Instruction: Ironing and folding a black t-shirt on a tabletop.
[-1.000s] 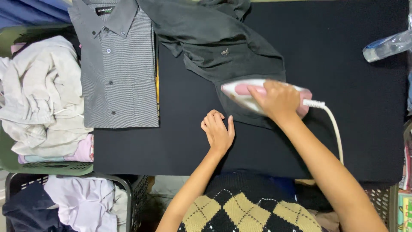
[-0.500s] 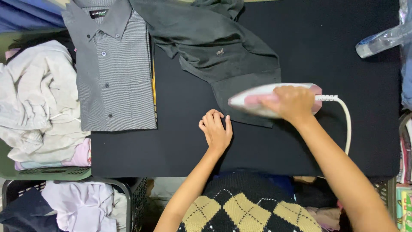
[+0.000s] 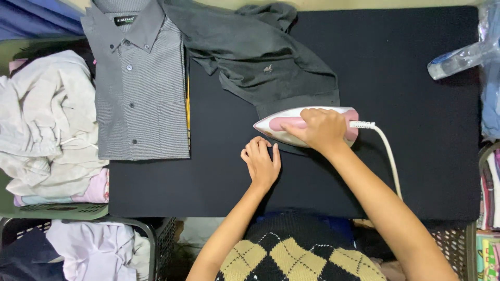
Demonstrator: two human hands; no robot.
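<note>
My right hand [image 3: 320, 127] grips the handle of a white and pink iron [image 3: 281, 124], which rests on the lower edge of a dark grey shirt [image 3: 260, 62] spread over the black ironing surface [image 3: 416, 130]. The iron's nose points left and its white cord [image 3: 389, 156] trails off to the right and down. Just below the iron's tip, my left hand [image 3: 262, 162] lies flat with fingers apart, pressing on the black surface at the shirt's hem.
A folded grey buttoned shirt [image 3: 139, 88] lies at the left of the surface. A heap of pale clothes [image 3: 47, 125] sits further left, above baskets of laundry [image 3: 94, 250]. A clear plastic bottle [image 3: 458, 60] lies at the right edge.
The iron and my right hand have slid a little to the right and back along the dark shirt's hem. My left hand has stayed in place.
</note>
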